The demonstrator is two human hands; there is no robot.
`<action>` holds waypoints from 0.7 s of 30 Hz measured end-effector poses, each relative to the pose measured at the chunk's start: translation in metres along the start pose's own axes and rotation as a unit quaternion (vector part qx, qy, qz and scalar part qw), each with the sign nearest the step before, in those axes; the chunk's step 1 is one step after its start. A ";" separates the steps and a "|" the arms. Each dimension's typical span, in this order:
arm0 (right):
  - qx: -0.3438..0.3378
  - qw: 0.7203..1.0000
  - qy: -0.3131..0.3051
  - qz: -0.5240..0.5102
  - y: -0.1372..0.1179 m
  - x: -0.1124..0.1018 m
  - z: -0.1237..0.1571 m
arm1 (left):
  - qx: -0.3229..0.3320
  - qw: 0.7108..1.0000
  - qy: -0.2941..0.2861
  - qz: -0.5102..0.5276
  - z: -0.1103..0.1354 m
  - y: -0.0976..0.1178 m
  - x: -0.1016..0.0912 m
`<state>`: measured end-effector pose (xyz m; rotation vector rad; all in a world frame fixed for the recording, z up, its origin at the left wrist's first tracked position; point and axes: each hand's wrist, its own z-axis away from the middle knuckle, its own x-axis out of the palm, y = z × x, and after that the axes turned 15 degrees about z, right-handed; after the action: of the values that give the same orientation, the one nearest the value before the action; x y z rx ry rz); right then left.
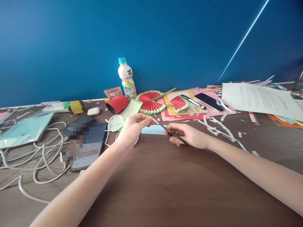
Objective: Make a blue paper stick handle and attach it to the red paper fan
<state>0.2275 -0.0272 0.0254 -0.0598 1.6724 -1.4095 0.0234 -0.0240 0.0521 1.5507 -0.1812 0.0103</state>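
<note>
My right hand (pixel 186 134) is closed around the black handles of a pair of scissors (pixel 177 137). The blades point up and left, toward the fingers of my left hand (pixel 133 127). That hand is pinched at the blade tips; whatever sits between its fingertips is too small to make out. Under both hands lies a light blue paper strip (pixel 153 130). Just behind them are a round red paper fan (pixel 151 102) with a green and white rim and a smaller matching fan (pixel 179 103). Pale green paper (pixel 129 111) lies beside the left hand.
A bottle (pixel 127 78) stands against the blue wall, near a red tube (pixel 117 104). Left are a phone (pixel 91 148), white cables (pixel 44 151) and an earbud case (pixel 93 111). White paper scraps (pixel 220 126), another phone (pixel 209 101) and a printed sheet (pixel 258 99) lie right.
</note>
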 end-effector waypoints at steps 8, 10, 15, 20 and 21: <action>-0.019 0.997 0.032 0.062 0.002 -0.003 0.000 | -0.010 1.000 0.001 0.028 -0.003 -0.004 -0.001; -0.023 0.990 0.066 0.121 0.003 -0.004 -0.001 | -0.001 0.999 0.004 0.041 -0.002 -0.004 0.000; -0.038 0.974 0.107 0.198 0.001 -0.004 -0.001 | 0.015 0.999 0.026 0.037 0.000 -0.003 0.003; -0.041 0.962 0.118 0.242 -0.002 -0.005 0.001 | 0.047 0.999 0.014 0.023 -0.002 -0.008 0.001; -0.038 0.960 0.118 0.250 -0.003 -0.005 0.002 | 0.053 0.998 0.009 0.025 -0.002 -0.009 0.000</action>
<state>0.2302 -0.0265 0.0312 0.4750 1.7728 -0.9953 0.0249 -0.0219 0.0435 1.6501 -0.2067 0.0739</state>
